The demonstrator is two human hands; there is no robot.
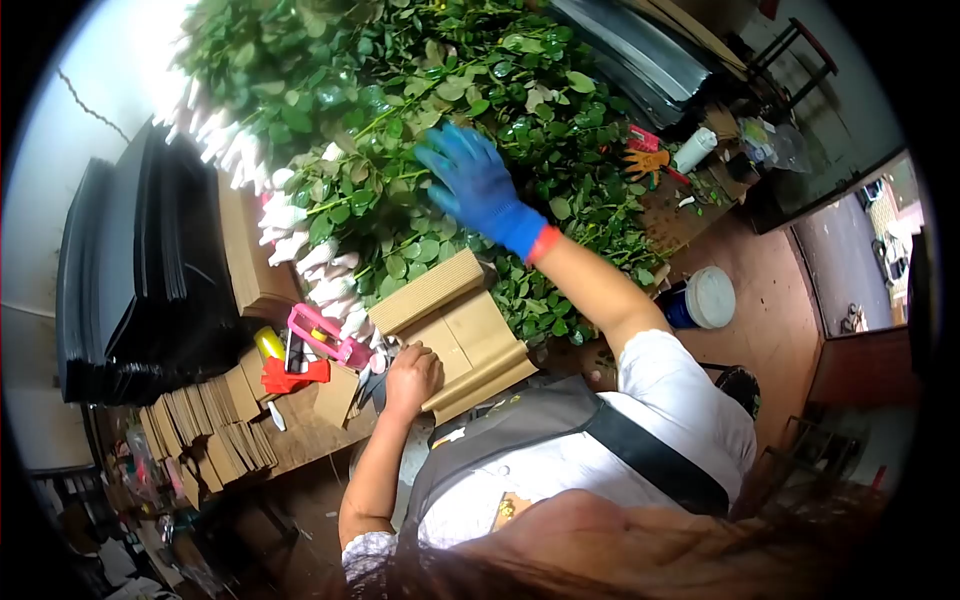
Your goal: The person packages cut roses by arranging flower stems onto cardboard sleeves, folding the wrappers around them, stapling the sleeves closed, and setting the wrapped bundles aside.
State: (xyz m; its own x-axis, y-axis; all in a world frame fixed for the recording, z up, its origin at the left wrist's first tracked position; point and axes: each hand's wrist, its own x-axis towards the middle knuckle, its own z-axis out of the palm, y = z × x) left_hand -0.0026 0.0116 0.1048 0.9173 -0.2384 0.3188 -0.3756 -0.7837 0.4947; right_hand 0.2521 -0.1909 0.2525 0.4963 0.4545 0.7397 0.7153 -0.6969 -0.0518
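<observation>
My left hand [413, 378], bare, has its fingers curled in at the left edge of a folded piece of corrugated cardboard [440, 292] in front of my apron. Its fingertips are partly hidden, but the hand looks closed on the cardboard. A blue glove with a red cuff covers my right hand [472, 185]. That hand reaches out over a large heap of leafy rose stems [400, 160], fingers spread and touching the leaves. White-sleeved flower heads [285, 215] stick out along the heap's left side.
Left of the cardboard are a pink tape dispenser [328, 335], a red item [296, 374] and cut cardboard pieces [210, 430]. Black sheets [150, 250] stand stacked at far left. An orange glove [645, 162] and white roll [695, 150] lie at right; a bucket [710, 298] sits below.
</observation>
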